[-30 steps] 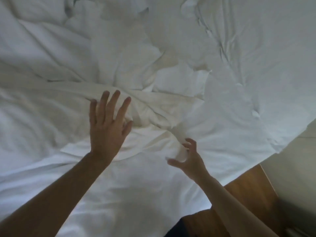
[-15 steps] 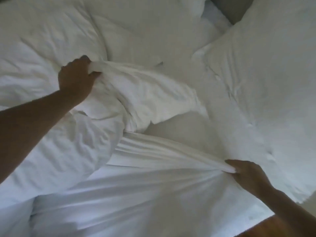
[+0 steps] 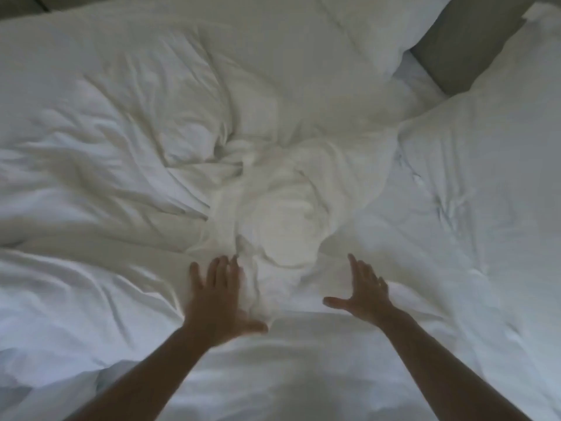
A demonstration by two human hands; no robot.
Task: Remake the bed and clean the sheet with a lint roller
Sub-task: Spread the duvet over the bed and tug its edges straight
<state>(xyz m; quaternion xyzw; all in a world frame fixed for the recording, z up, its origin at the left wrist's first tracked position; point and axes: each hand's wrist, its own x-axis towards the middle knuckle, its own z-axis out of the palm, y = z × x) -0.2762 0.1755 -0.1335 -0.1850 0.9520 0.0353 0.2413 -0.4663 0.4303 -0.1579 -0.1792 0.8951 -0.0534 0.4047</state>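
Note:
A crumpled white duvet [image 3: 100, 165] covers the left and middle of the bed, bunched into a heap [image 3: 282, 214] at the centre. A smoother white sheet [image 3: 303, 369] lies in front of it. My left hand [image 3: 217, 302] hovers over the near edge of the heap, fingers straight and spread, blurred by motion. My right hand [image 3: 362, 291] is just right of the heap, fingers straight and thumb out, holding nothing. No lint roller is in view.
A white pillow [image 3: 491, 183] lies at the right, another [image 3: 349, 28] at the top. The grey headboard [image 3: 467, 41] shows between them at the top right.
Both hands have let go of the bedding they gripped half a second ago and now lie open near the centre. The lifted duvet has dropped into a heap, and the view has shifted up the bed.

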